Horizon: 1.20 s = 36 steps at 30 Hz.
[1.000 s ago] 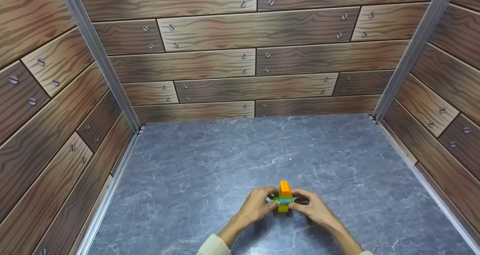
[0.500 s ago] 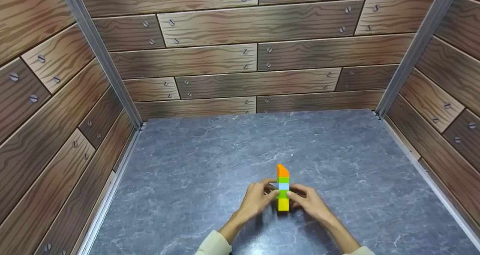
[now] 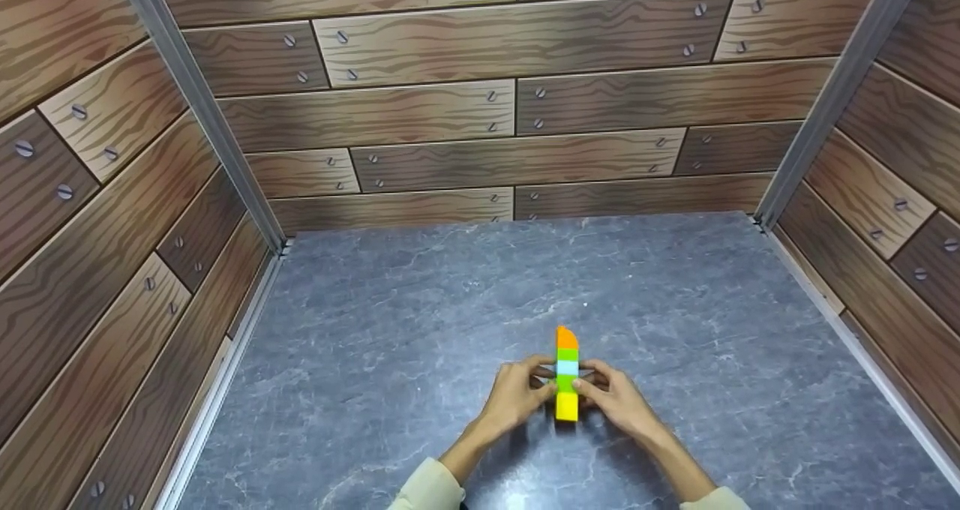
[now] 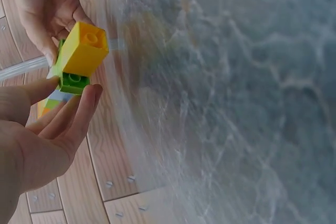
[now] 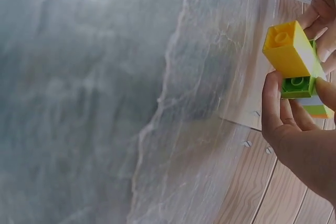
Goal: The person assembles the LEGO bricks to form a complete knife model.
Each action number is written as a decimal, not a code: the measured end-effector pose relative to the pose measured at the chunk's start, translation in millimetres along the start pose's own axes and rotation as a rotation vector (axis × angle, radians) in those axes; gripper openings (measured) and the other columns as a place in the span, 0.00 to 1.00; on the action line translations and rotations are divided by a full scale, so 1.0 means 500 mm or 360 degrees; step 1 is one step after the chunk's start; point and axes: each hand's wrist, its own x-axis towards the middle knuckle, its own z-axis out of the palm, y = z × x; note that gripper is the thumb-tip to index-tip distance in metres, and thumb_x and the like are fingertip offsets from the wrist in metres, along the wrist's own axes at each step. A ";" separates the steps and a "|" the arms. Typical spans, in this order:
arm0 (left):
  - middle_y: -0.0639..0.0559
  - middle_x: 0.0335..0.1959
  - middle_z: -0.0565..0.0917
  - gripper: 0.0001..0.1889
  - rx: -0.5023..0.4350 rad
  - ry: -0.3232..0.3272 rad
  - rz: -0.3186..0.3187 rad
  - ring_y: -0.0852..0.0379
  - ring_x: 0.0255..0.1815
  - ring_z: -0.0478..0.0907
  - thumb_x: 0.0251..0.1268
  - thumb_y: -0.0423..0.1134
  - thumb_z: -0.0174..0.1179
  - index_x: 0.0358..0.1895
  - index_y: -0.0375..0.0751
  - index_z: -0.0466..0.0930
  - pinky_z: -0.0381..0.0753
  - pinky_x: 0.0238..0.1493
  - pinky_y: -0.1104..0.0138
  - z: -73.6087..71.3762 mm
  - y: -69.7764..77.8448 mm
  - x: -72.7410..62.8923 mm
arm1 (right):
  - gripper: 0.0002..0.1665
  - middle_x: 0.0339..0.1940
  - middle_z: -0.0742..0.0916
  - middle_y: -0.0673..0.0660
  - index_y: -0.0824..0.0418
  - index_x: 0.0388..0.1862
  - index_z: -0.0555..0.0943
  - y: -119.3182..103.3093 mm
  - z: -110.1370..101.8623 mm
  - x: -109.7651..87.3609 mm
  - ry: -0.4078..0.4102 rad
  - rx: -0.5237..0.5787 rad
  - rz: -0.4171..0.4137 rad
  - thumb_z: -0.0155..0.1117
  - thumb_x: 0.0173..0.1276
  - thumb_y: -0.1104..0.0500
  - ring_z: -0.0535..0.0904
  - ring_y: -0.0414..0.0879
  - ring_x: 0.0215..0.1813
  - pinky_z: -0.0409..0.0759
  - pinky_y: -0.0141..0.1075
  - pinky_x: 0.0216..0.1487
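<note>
A stack of toy building bricks (image 3: 568, 383) is held between the two hands. From bottom to top it runs yellow, green, light blue, green, with a curved orange brick (image 3: 567, 337) on top. My left hand (image 3: 516, 396) pinches its left side at the lower green brick, and my right hand (image 3: 618, 401) pinches the right side. Both wrist views show the hollow underside of the yellow brick (image 4: 85, 48), so the stack is off the table. The green brick (image 5: 297, 86) sticks out sideways past the yellow one, its underside bare there.
The grey marbled tabletop (image 3: 405, 307) spreads around the hands. Wood-plank-patterned panels stand at the back (image 3: 420, 120), left and right, joined by grey metal corner posts (image 3: 210, 127).
The stack has tipped so its near face turns up to the head view, and the orange end has shifted away and upward. Both hands keep their grip; the head view has tilted slightly down.
</note>
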 end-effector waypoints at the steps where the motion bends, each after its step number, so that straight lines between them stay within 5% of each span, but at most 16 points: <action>1: 0.40 0.46 0.90 0.18 0.0009 -0.0011 -0.0006 0.55 0.39 0.90 0.67 0.28 0.68 0.60 0.34 0.84 0.85 0.40 0.73 0.001 -0.001 -0.001 | 0.27 0.47 0.87 0.67 0.78 0.66 0.72 0.001 0.001 0.000 0.0009 0.0000 0.0008 0.62 0.79 0.60 0.86 0.51 0.44 0.87 0.42 0.45; 11: 0.41 0.45 0.91 0.17 0.0057 -0.0030 -0.0051 0.52 0.46 0.90 0.65 0.25 0.68 0.57 0.32 0.84 0.87 0.45 0.70 0.008 -0.008 -0.006 | 0.24 0.54 0.86 0.72 0.82 0.64 0.75 0.002 0.023 0.000 0.0109 -0.0093 0.0031 0.63 0.77 0.65 0.85 0.60 0.55 0.84 0.38 0.54; 21: 0.41 0.43 0.91 0.15 0.0132 -0.0007 -0.0065 0.52 0.43 0.90 0.64 0.26 0.70 0.54 0.31 0.87 0.86 0.44 0.70 0.007 -0.020 -0.006 | 0.22 0.59 0.84 0.76 0.82 0.63 0.76 0.001 0.049 0.001 0.0215 -0.0155 0.0089 0.62 0.76 0.69 0.83 0.64 0.60 0.83 0.48 0.60; 29: 0.41 0.43 0.91 0.12 0.0196 -0.0018 -0.0103 0.53 0.44 0.90 0.65 0.29 0.70 0.51 0.31 0.88 0.86 0.45 0.70 0.009 -0.024 -0.001 | 0.19 0.53 0.88 0.70 0.77 0.61 0.81 0.005 0.059 0.003 0.0313 -0.0264 0.0146 0.65 0.74 0.67 0.86 0.55 0.51 0.85 0.39 0.49; 36: 0.42 0.42 0.91 0.11 0.0179 -0.0030 -0.0122 0.53 0.43 0.90 0.65 0.28 0.69 0.50 0.32 0.89 0.86 0.46 0.69 0.007 -0.030 0.003 | 0.19 0.52 0.88 0.69 0.76 0.58 0.83 0.006 0.059 0.009 0.0354 -0.0319 0.0192 0.67 0.72 0.69 0.86 0.54 0.48 0.86 0.44 0.48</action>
